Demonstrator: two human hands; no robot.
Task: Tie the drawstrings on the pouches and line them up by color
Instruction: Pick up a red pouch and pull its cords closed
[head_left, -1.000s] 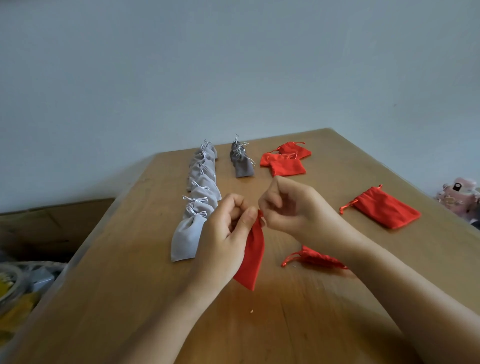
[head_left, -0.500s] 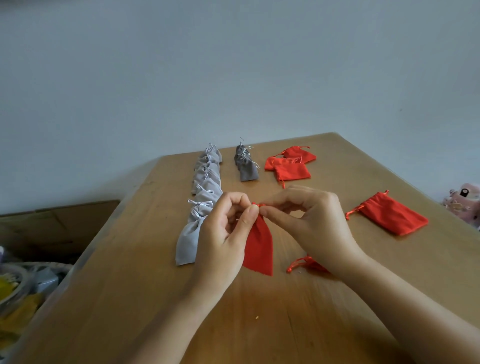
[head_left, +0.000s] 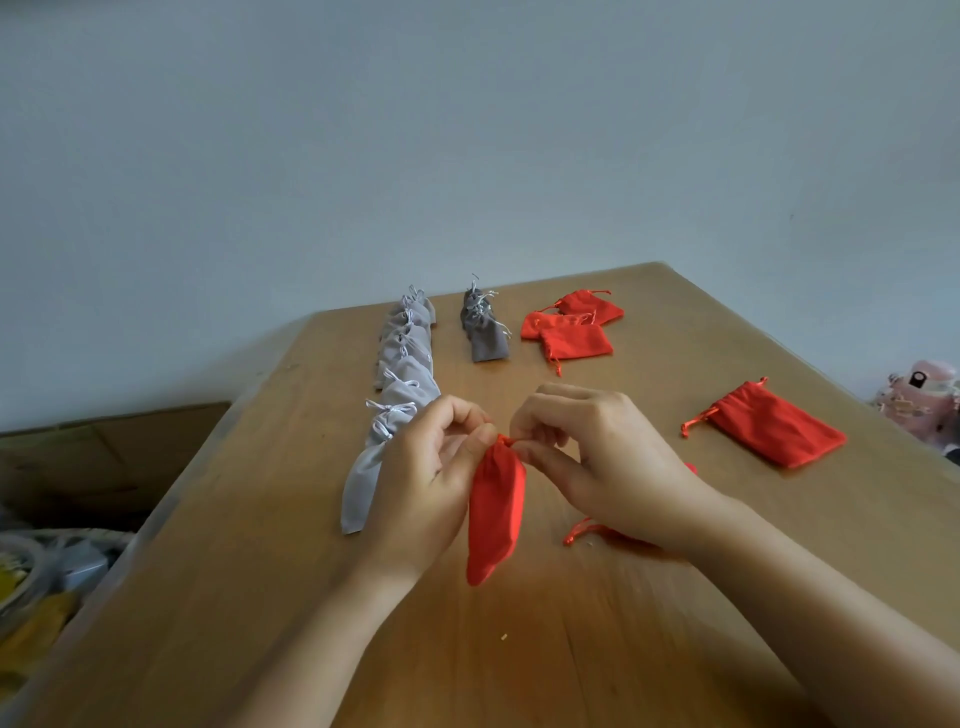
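A red pouch hangs between my hands above the wooden table, its neck gathered at the top. My left hand pinches the neck from the left. My right hand pinches the red drawstring at the neck from the right. A row of several light grey tied pouches runs away from me on the left. Dark grey pouches lie behind, then three red pouches. Another red pouch lies flat at the right. One more red pouch is mostly hidden under my right wrist.
The table's left edge drops to a cardboard box and clutter on the floor. A pink toy sits past the right edge. A pale wall stands behind the table.
The red pouch turned from edge-on to flat and back to hanging narrow. My right hand went from a fist to fingers pinching at the neck, then curled closer; both hands stay together.
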